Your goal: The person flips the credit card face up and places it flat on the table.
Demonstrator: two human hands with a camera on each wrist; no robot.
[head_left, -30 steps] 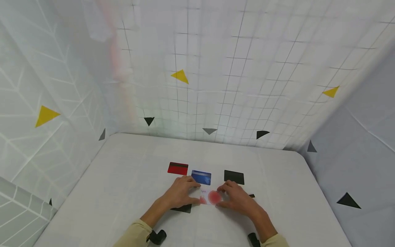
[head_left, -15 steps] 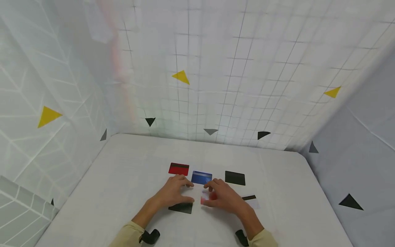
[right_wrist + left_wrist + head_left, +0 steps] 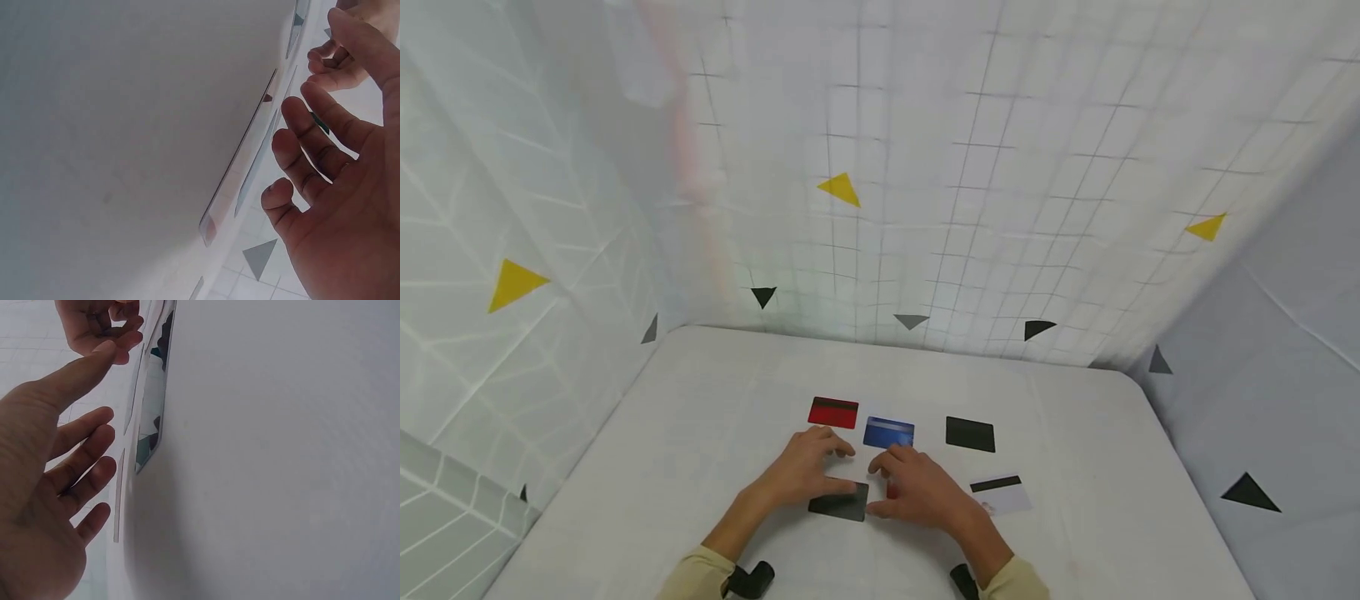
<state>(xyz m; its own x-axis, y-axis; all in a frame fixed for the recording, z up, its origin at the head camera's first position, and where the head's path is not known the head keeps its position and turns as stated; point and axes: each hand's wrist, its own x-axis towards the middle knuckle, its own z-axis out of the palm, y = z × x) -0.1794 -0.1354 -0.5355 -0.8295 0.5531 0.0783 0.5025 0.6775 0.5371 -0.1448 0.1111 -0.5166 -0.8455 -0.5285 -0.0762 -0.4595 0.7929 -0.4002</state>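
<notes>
My left hand [image 3: 801,471] hovers with spread fingers by a dark grey card [image 3: 838,504], its thumb overlapping the card's upper edge in the head view. To its right, my right hand [image 3: 921,492] arches over a white-and-red card [image 3: 892,488], most of which it hides. In the left wrist view nothing lies between the left thumb and fingers, and the glossy dark card [image 3: 153,394] rests flat on the table. The right wrist view shows the right hand [image 3: 350,181] with loosely bent fingers, apart from the card [image 3: 234,169] lying below.
Farther back on the white table [image 3: 715,433] lie a red card [image 3: 833,413], a blue card [image 3: 889,432] and a black card [image 3: 970,434]. A white card with a black stripe [image 3: 1003,496] lies at right. White hanging sheets [image 3: 925,208] enclose the table.
Both hands have come off the white-and-red card's ends and moved left, the left hand over the dark card. The white-and-red card stays in place; the striped card at right is uncovered.
</notes>
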